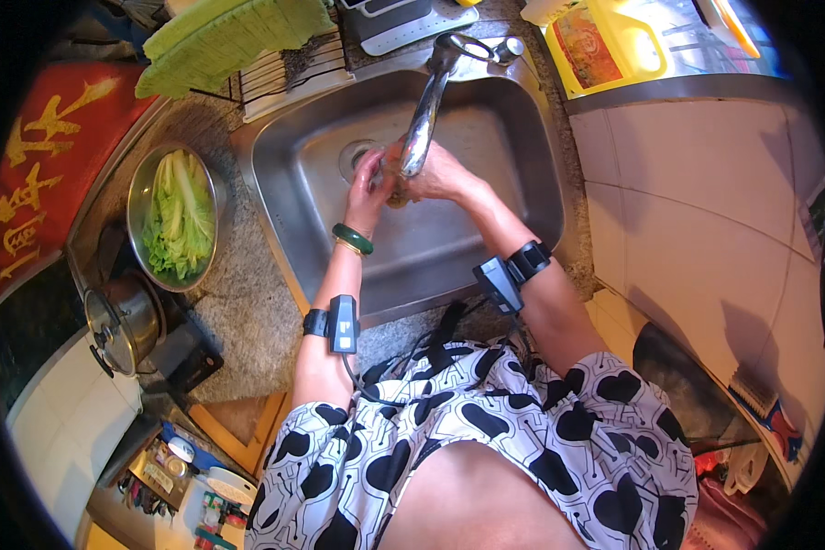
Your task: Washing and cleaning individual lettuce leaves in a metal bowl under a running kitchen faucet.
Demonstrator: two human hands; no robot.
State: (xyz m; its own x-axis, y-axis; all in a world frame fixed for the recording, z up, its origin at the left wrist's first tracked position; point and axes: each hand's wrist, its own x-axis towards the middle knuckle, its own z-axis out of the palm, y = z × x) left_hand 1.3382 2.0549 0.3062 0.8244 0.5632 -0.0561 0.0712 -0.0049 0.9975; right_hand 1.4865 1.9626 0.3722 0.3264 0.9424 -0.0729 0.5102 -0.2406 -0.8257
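Observation:
Both of my hands are close together under the metal faucet [423, 130], over the stainless steel sink [522, 172]. My left hand [370, 182], with a green bangle on its wrist, has bent fingers near the drain. My right hand [436, 172] is partly hidden by the spout. A small brownish thing [397, 201] shows at the lower side between the hands; what it is, and which hand bears it, I cannot tell. Left of the sink, leafy green lettuce [179, 213] lies in an oval metal bowl [214, 237].
A lidded steel pot [120, 323] stands at the left. Behind the sink are a wire rack [295, 65] with a green towel [234, 41] beside it, and a grey container [399, 24]. A yellow-rimmed tray [608, 45] is at the back right; a tiled wall [694, 165] borders the right side.

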